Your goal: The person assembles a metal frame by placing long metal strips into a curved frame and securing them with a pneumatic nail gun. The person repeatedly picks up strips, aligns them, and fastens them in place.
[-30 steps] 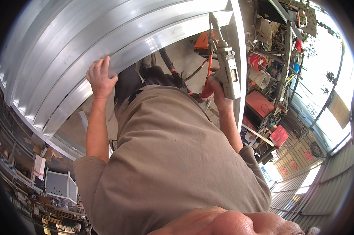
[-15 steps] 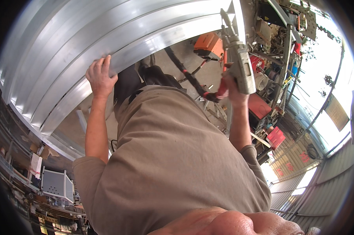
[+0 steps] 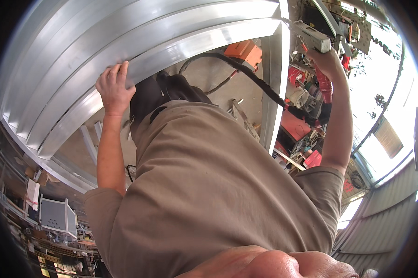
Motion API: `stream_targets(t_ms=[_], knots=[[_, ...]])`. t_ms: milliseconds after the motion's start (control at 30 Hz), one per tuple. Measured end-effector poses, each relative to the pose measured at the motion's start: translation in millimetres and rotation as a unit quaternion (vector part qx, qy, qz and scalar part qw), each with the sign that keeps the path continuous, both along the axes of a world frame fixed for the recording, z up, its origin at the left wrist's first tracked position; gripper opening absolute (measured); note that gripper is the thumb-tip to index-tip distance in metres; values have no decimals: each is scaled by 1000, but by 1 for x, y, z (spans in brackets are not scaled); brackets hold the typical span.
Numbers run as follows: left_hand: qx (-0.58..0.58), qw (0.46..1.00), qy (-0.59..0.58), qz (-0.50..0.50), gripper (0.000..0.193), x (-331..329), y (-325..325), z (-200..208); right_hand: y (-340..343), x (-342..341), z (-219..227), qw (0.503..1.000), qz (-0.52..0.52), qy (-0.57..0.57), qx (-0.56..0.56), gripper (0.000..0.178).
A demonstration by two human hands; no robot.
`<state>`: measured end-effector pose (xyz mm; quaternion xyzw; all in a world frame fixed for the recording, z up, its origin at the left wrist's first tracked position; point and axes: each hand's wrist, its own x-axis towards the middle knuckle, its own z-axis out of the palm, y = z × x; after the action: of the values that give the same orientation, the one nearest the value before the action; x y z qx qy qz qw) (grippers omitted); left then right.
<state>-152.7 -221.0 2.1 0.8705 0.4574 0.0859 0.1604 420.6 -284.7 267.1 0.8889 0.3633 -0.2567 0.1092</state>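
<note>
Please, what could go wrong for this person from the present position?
The bare left hand rests on metal slats; a sharp edge might cut it. The black cable crosses the side bar and might snag. The tool in the bare right hand points toward the frame corner and could scratch it.

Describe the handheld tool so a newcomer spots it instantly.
Find the large silver slatted metal frame, then its right edge near the picture's top. Just beyond it, the person's right grip holds a pale grey, boxy tool. Its slim nose pointing toward the frame sets it apart from the jumbled workshop clutter behind.
</note>
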Motion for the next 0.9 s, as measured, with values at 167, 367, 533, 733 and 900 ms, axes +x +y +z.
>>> stream_targets(t_ms=[167, 367, 533, 733, 900], knots=[[-18, 1000, 16, -4, 92, -3, 0, -3, 36, 26, -26, 996, 9, 13, -90, 47], [-12, 1000, 16, -3, 94, -4, -1, -4, 54, 38, -45, 994, 43, -2, -103, 44], [-4, 1000, 8, -2, 90, -3, -1, -4, 65, 30, -39, 995, -19, 34, -96, 37], [-9, 1000, 11, -1, 91, -5, -1, -6, 69, 29, -38, 994, -29, 34, -101, 33], [-7, 1000, 15, 1, 92, -4, -2, -7, 68, 33, -39, 993, -23, 25, -112, 30]])
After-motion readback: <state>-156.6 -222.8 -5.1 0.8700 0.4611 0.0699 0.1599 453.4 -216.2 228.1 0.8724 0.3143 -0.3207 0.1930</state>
